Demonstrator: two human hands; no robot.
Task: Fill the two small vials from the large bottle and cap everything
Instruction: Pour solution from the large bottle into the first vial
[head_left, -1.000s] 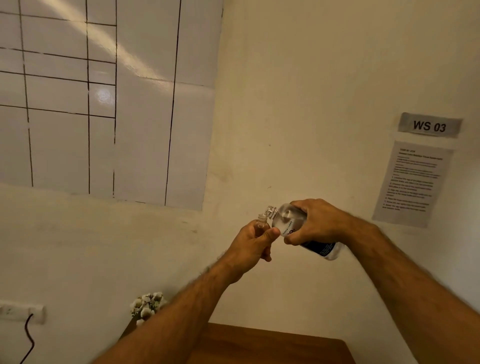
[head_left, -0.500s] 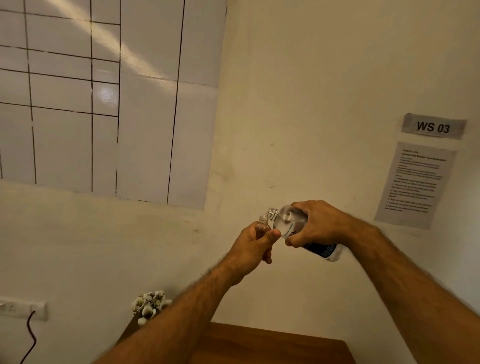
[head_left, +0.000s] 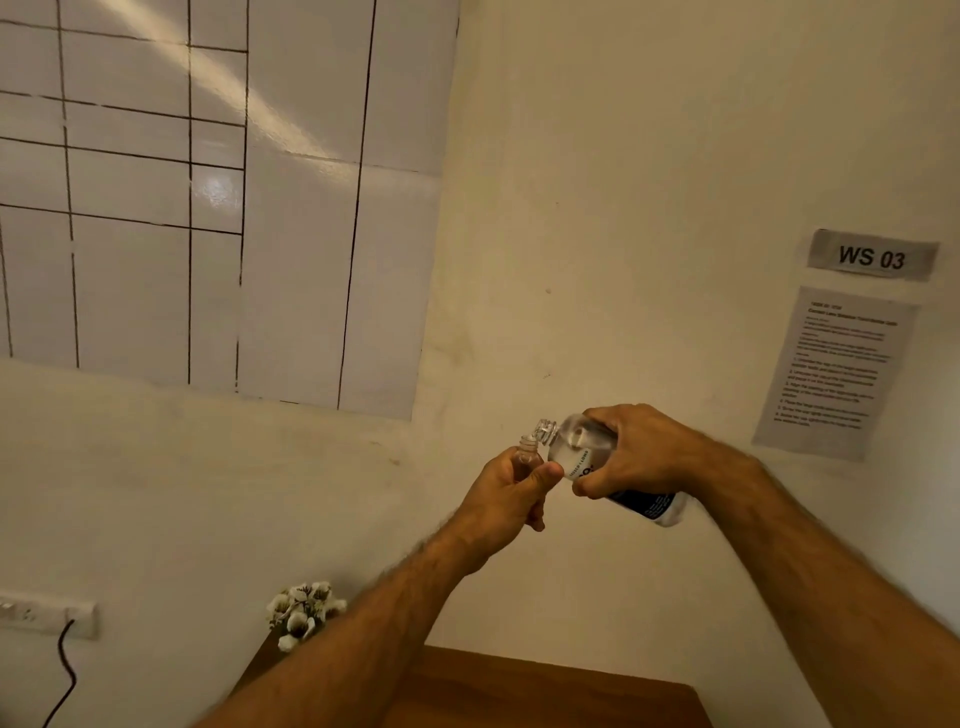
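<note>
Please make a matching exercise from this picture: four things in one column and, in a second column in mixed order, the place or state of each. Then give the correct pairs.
Things
1. large bottle
2. small vial
3. white flowers
4. WS 03 sign

Places or states
A. on the wall above a printed sheet
B. held upright in the left hand, mouth open
C. tilted in the right hand, neck over another mouth
D. low by the wall, at the table's far left corner

Pairs: 1-C, 2-B, 3-D, 4-A
</note>
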